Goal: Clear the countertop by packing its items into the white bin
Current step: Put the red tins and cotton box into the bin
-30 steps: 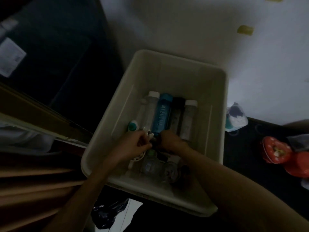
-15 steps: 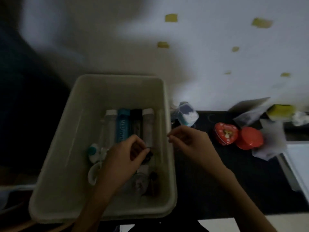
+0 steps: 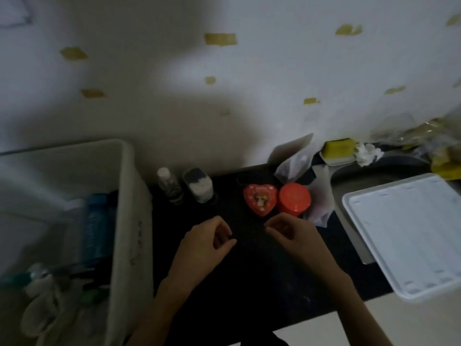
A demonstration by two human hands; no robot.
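The white bin [image 3: 132, 221] stands at the left with several bottles lying inside, one of them blue [image 3: 96, 228]. On the black countertop [image 3: 249, 283] stand a small clear bottle [image 3: 169, 184], a clear jar [image 3: 199, 186], a red heart-shaped tin [image 3: 260, 199] and a round red container [image 3: 294, 199]. My left hand [image 3: 204, 242] and my right hand [image 3: 291, 233] hover over the counter just in front of the red tins, fingers loosely curled, holding nothing.
A white tray [image 3: 409, 233] lies at the right over a sink. Crumpled white paper [image 3: 316, 196] sits behind the red container. A yellow sponge [image 3: 339, 147] and plastic wrapping [image 3: 424, 136] are at the back right against the white wall.
Both hands have come out of the bin and moved right over the counter. The view has swung right, so the bin now sits at the left edge.
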